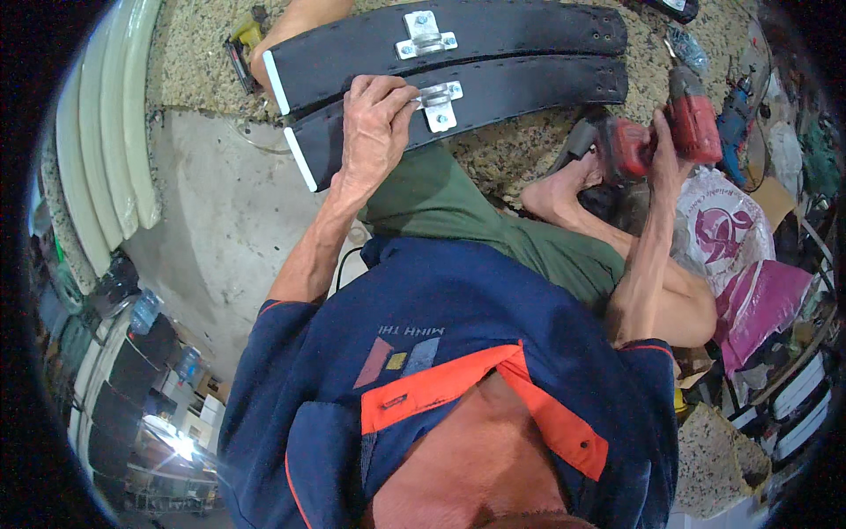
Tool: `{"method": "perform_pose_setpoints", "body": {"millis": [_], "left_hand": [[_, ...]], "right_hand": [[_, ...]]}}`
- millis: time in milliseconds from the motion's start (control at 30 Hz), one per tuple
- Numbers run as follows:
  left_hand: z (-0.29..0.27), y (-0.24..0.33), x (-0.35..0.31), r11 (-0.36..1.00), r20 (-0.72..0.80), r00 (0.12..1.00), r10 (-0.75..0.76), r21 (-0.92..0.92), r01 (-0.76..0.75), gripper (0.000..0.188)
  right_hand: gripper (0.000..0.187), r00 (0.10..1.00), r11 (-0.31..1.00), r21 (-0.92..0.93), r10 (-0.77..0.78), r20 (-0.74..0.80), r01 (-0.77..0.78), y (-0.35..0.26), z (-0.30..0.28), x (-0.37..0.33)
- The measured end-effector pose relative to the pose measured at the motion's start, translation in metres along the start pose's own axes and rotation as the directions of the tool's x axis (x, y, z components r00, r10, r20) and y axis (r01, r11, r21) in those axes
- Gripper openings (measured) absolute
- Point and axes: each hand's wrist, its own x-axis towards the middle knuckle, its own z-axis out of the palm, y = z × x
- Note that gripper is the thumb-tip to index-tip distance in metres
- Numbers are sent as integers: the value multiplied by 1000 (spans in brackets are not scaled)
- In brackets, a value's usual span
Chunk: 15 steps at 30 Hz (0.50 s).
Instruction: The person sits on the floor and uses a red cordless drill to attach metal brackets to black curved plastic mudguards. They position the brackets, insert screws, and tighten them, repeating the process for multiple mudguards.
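Observation:
Two curved black panels with stapled edges lie side by side: the far panel (520,31) and the near panel (529,93). Each has a white strip at its left end. A silver bracket (426,33) sits on the far one with bolts in it. On the near panel, my left hand (374,123) is closed in a pinch at the left end of another silver bracket (441,108); what the fingertips hold is hidden. My right hand (663,145) grips the handle of a red cordless drill (696,128), its bit pointing away from me, off to the right of the panels.
Speckled foam (493,159) lies under the panels. A yellow-handled tool (248,33) rests at the far left. Long pale curved strips (110,132) stand at left. To the right are a blue power tool (733,132), plastic bags (718,220) and other clutter. My bare foot (564,189) is near the drill.

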Motion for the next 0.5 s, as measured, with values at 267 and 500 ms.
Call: {"method": "perform_pose_setpoints", "body": {"millis": [267,500], "left_hand": [[7,7,1,996,159,987,20,84,-34,89],[10,3,-2,999,156,987,-25,46,18,88]], "right_hand": [[45,873,963,-269,113,474,22,-66,32,-88],[41,551,836,-102,-259,793,540,-81,76,-115]]}}
